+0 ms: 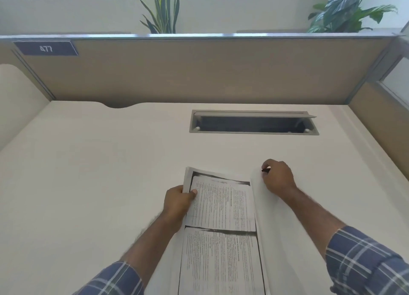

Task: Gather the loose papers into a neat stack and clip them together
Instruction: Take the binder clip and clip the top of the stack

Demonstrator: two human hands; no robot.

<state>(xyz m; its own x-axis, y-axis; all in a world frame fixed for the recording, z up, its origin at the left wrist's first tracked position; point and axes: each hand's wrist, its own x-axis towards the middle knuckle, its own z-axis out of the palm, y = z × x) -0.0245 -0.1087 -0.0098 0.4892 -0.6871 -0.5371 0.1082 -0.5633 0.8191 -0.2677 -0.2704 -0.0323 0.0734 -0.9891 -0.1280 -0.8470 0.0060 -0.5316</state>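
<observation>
The papers (221,228) lie on the desk (88,173) right in front of me, printed side up, long axis running away from me toward the partition (199,73), top edge at the far end. My left hand (178,202) grips the far left edge, thumb on top of the print and fingers curled under. My right hand (277,178) is curled at the far right corner, pinching a small dark thing that I take to be the clip (265,170), beside a sheet that stands lifted along the right side.

To do this well, I judge I should let that raised sheet fall flat, square the edges by tapping them on the desk, hold the stack tight with my left hand, then push the clip fully over one far corner so it bites every sheet.

The cable slot (254,123) sits well beyond the papers.
</observation>
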